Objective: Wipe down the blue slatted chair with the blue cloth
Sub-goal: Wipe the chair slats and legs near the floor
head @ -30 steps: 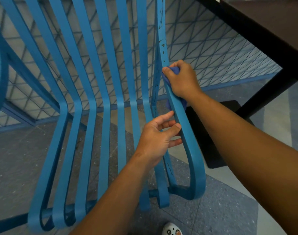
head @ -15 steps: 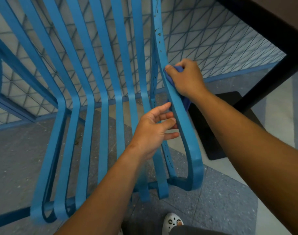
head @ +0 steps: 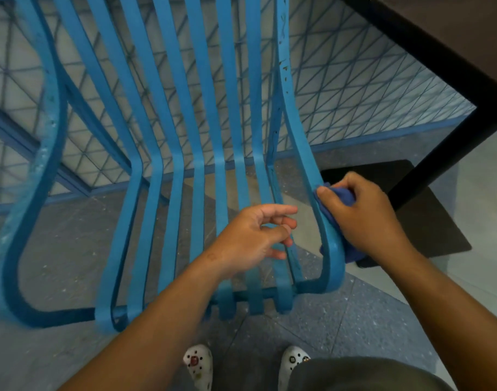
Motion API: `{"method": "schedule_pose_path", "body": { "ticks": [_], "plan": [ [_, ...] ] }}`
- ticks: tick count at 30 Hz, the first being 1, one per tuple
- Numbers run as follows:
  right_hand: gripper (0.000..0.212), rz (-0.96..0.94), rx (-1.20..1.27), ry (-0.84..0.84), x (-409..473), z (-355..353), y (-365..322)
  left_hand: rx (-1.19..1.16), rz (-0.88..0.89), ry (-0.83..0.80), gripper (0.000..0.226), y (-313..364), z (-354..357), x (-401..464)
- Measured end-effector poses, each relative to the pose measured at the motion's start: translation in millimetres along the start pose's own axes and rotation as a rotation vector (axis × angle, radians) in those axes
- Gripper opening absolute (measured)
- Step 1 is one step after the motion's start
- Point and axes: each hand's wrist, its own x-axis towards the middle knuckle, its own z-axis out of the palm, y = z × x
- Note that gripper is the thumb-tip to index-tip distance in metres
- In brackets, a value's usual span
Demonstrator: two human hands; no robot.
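Right hand (head: 363, 218) grips the blue cloth (head: 343, 194), fingers curled round it, thumb pressing it against the outer frame bar of the blue slatted chair (head: 168, 153). Left hand (head: 251, 241) hovers over the seat slats, fingers loosely bent, holding nothing.

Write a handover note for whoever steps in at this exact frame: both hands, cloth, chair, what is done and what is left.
Right hand: grips the blue cloth, pressed to the outer side of the chair's right edge band, low near its front curve.
Left hand: holds nothing, fingers loosely curled over the seat slats.
Chair: upright, facing you.
Done: cannot tell from this frame; dark specks show higher on that band.
Left: the front curve, probably the remaining slats and the left edge band.
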Motion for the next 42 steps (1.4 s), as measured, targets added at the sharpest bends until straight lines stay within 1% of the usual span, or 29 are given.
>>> {"method": "schedule_pose_path", "body": {
  "ticks": [2,4,5,7,8,10,14,17,18,20,22,23,24,27,28,30,31,32,34,36,39,42],
  "plan": [
    [0.034,-0.023,-0.131,-0.081,-15,-12,-9,0.063,-0.003,0.034,0.028,-4,-17,-24],
    [0.035,-0.054,-0.275,-0.171,-25,-20,-26,0.116,0.007,0.103,0.028,-8,-38,-51],
    [0.036,-0.077,-0.312,-0.184,-30,-20,-36,0.141,0.016,0.143,0.027,-11,-49,-65],
    [0.036,-0.152,-0.302,-0.139,-39,-12,-62,0.174,0.022,0.213,0.028,-17,-69,-95],
    [0.035,-0.192,-0.253,-0.121,-45,-3,-77,0.173,0.015,0.25,0.028,-21,-78,-110],
    [0.031,-0.243,-0.107,-0.157,-56,22,-107,0.156,0.009,0.325,0.029,-31,-94,-139],
    [0.017,-0.231,0.146,-0.36,-77,94,-159,0.098,0.076,0.475,0.022,-47,-118,-186],
    [0.022,-0.147,0.318,-0.524,-92,150,-191,-0.015,0.132,0.588,0.04,-51,-136,-211],
    [0.023,-0.117,0.349,-0.555,-96,167,-200,-0.048,0.152,0.63,0.042,-50,-141,-217],
    [0.018,-0.069,0.376,-0.564,-100,194,-217,-0.049,0.196,0.721,0.038,-50,-153,-225],
    [0.008,-0.047,0.407,-0.539,-102,214,-232,-0.021,0.23,0.815,0.025,-49,-163,-229],
    [0.006,-0.033,0.434,-0.523,-104,222,-240,-0.021,0.239,0.856,0.021,-49,-169,-231],
    [0.002,-0.016,0.47,-0.511,-105,227,-246,-0.009,0.246,0.885,0.023,-48,-173,-230],
    [0.021,0.048,0.587,-0.494,-115,235,-261,0.052,0.273,0.887,0.026,-42,-180,-229],
    [0.023,0.062,0.622,-0.484,-118,236,-264,0.07,0.282,0.895,0.028,-41,-181,-228],
    [0.019,0.087,0.71,-0.504,-125,237,-263,0.086,0.292,0.911,0.031,-42,-183,-226],
    [0.017,0.116,0.768,-0.53,-128,237,-261,0.104,0.291,0.909,0.031,-44,-184,-226],
    [0.02,0.163,0.829,-0.56,-131,237,-258,0.131,0.281,0.904,0.03,-47,-184,-225],
    [0.033,0.299,0.969,-0.637,-134,238,-252,0.211,0.242,0.904,0.04,-50,-185,-225],
    [0.048,0.371,1.085,-0.749,-134,236,-247,0.307,0.21,0.905,0.052,-53,-188,-225],
    [0.066,0.336,1.159,-0.91,-133,233,-243,0.34,0.213,0.968,0.056,-59,-189,-224],
    [0.073,0.243,1.11,-0.999,-130,237,-240,0.361,0.237,1.074,0.052,-60,-191,-225]
  ]
}}
